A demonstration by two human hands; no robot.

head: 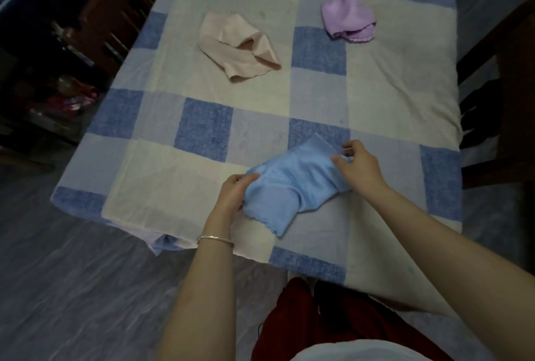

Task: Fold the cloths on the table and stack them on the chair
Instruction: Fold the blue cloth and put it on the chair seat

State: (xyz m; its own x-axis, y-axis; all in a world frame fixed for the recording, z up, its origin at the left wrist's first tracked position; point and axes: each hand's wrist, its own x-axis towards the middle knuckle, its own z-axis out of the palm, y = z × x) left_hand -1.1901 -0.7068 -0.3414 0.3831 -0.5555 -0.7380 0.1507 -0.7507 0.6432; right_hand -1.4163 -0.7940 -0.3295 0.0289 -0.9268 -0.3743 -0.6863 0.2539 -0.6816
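Item one, as we record it: a blue cloth (292, 184), rumpled and partly doubled over. It lies on the table (385, 94) close to the near edge, right of the middle.

Item two: the left hand (231, 192), at the cloth's left end. The thumb lies over the top and the fingers curl under the fabric, gripping it. We note a thin silver bangle (215, 238) on that wrist.

Item three: the right hand (359, 166), at the cloth's far right corner, fingertips pinching the edge of the fabric.

Item four: a beige cloth (231, 42), crumpled, in the far half of the table, left of the middle and well apart from the blue one.

Item five: a lilac cloth (347, 17), bunched in a heap near the far right corner.

Item six: a tablecloth (162, 181) checked in blue and cream, covering the table and hanging over the near edge.

Item seven: a dark wooden chair (509, 100) against the table's right edge. We cannot tell whether anything lies on its seat.

Item eight: another dark chair (113, 13) off the far left corner.
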